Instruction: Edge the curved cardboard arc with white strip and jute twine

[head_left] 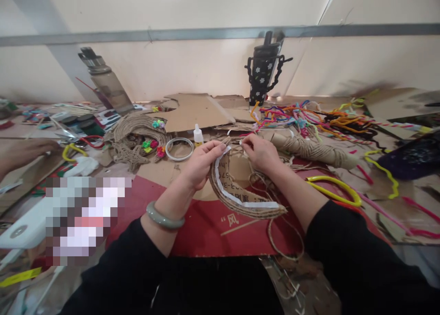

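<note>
My left hand [201, 166] pinches the upper end of a curved crescent piece covered in twine [225, 199]. A white tape strip [237, 201] runs along the crescent's inner side. Close by on the right, my right hand [263, 154] has its thumb and finger pressed together on a small white scrap [241, 142], perhaps tape or its backing. Loose twine [286, 255] trails below the right wrist. Under both hands lies a red and brown cardboard sheet [192, 232].
Behind my hands stand a white glue bottle [198, 136], a silvery ring [179, 149] and a twine-covered shape [129, 136]. A twine-wound tube [314, 151] and colourful pipe cleaners [302, 118] are at right. Two drink bottles stand behind. Another person's hand [30, 154] is at far left.
</note>
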The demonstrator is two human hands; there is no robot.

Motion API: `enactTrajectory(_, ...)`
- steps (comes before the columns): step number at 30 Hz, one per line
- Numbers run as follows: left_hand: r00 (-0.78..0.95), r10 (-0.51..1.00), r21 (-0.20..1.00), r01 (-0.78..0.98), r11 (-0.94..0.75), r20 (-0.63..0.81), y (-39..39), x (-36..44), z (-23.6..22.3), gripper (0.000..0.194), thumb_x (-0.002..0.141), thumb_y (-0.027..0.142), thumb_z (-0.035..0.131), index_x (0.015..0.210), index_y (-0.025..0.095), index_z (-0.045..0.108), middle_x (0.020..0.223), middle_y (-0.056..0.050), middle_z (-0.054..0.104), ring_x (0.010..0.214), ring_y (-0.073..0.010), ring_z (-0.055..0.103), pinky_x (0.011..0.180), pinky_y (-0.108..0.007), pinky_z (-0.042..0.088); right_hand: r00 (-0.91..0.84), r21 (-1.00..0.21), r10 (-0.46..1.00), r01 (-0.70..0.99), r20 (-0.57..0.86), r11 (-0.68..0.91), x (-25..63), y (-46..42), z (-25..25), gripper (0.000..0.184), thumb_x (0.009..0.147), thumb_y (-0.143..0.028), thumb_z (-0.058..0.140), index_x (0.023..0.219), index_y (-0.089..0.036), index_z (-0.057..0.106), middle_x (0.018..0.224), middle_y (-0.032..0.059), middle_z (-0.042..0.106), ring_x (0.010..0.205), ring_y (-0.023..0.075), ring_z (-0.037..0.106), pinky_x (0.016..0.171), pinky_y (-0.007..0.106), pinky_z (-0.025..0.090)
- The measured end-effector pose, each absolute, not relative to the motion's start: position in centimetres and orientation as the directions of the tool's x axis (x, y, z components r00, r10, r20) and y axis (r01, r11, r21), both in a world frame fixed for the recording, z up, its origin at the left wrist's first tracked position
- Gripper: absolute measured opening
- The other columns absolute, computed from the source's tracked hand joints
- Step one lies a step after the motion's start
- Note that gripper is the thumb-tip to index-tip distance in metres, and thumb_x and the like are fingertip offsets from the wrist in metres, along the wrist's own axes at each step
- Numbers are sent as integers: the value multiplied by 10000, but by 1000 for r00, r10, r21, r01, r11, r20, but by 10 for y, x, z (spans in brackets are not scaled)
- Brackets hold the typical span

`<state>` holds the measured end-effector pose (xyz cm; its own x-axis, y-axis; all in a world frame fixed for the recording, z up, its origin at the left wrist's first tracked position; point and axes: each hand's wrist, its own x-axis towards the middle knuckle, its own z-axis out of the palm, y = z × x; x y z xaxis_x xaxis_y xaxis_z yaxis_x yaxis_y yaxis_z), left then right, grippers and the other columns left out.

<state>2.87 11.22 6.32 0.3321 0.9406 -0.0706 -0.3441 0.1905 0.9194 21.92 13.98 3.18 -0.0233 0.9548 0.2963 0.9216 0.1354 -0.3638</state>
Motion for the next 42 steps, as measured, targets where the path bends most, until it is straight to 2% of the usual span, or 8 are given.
enactTrajectory(7, 328, 943, 921, -345, 181, -63, 112, 29, 59, 325, 609, 374, 785, 731, 147, 587, 599, 21, 613, 500, -61, 539, 477, -170, 419, 23, -454, 958, 884, 285, 114, 223, 148, 27, 216, 845, -331, 530, 972, -189, 630, 894, 69, 719, 803, 205, 634, 698, 288, 401)
enactTrajectory(13, 304, 949, 931, -314, 187, -88, 112, 30, 56, 269, 623, 345, 736, 725, 146, 587, 587, 18, 610, 503, -66, 536, 482, -167, 408, 2, -316, 985, 947, 172, 53, 220, 147, 30, 337, 920, -372, 376, 913, -216, 675, 931, 93, 733, 836, 238, 646, 655, 301, 361)
enactTrajectory(25, 353, 929, 936, -276, 219, -114, 112, 29, 56, 214, 639, 296, 700, 743, 138, 600, 614, -1, 635, 523, -76, 560, 512, -184, 422, 37, -376, 964, 924, 264, 68, 224, 148, 24, 185, 831, -317, 539, 919, -210, 662, 882, 64, 727, 808, 228, 643, 667, 302, 405)
enactTrajectory(31, 340, 932, 928, -290, 232, -126, 111, 30, 57, 252, 629, 298, 752, 760, 143, 602, 616, 8, 642, 528, -77, 573, 515, -185, 437, -29, -480, 967, 864, 252, 151, 224, 148, 25, 294, 853, -187, 440, 1016, -206, 683, 954, 57, 743, 875, 226, 652, 777, 323, 441)
enactTrajectory(33, 332, 935, 929, -291, 229, -126, 112, 30, 57, 245, 638, 293, 754, 758, 141, 605, 619, 8, 641, 531, -73, 572, 515, -183, 434, -20, -524, 953, 831, 303, 184, 223, 146, 27, 279, 850, -225, 462, 1028, -196, 675, 950, 69, 732, 835, 219, 639, 751, 323, 439)
enactTrajectory(36, 321, 938, 929, -293, 228, -129, 113, 31, 56, 236, 655, 291, 752, 770, 139, 613, 626, 8, 640, 539, -71, 573, 527, -187, 436, -26, -660, 926, 694, 377, 288, 220, 138, 33, 245, 840, -328, 496, 943, -177, 660, 795, 56, 680, 679, 173, 571, 659, 297, 417)
enactTrajectory(39, 315, 941, 929, -298, 221, -123, 114, 31, 56, 247, 654, 296, 762, 778, 136, 620, 633, 13, 634, 543, -66, 563, 534, -190, 433, -119, -806, 937, 481, 330, 345, 213, 126, 40, 306, 838, -456, 484, 762, -181, 595, 649, 11, 566, 576, 129, 480, 583, 271, 384)
enactTrajectory(42, 312, 945, 945, -268, 187, -98, 114, 31, 55, 261, 643, 304, 777, 766, 134, 622, 623, 29, 609, 524, -50, 525, 512, -183, 399, -242, -863, 936, 379, 256, 334, 206, 114, 46, 360, 822, -520, 494, 713, -183, 556, 628, -4, 523, 556, 113, 453, 549, 263, 355)
